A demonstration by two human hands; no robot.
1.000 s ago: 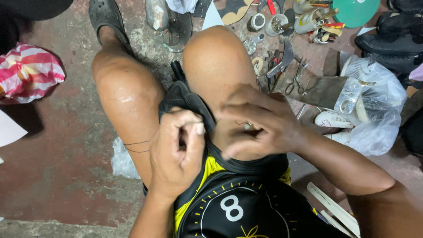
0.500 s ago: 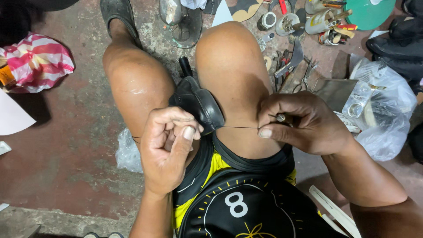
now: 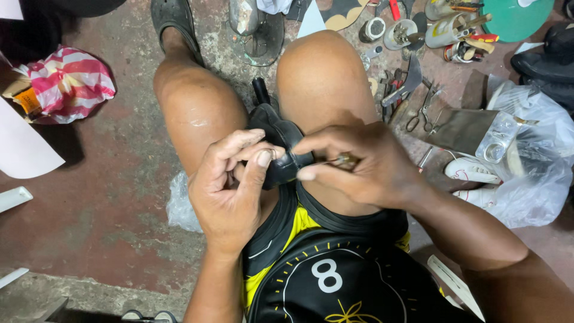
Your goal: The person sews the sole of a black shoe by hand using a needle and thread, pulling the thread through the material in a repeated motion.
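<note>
The shoe [image 3: 281, 146] is black. The shorts [image 3: 335, 281] are black with yellow trim (and a white numeral). The bag [image 3: 69, 84] is striped red and white; the disc [image 3: 517, 18] is green.

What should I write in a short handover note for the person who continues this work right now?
Left hand: grip pinched against the black shoe, steadying it.
Right hand: grip closed on a small awl-like tool, tip at the shoe's edge.
The shoe sits clamped between the knees. Scissors lie on the floor to the right.
Done: not readable from this view.
Left: sewing looks unfinished.
</note>
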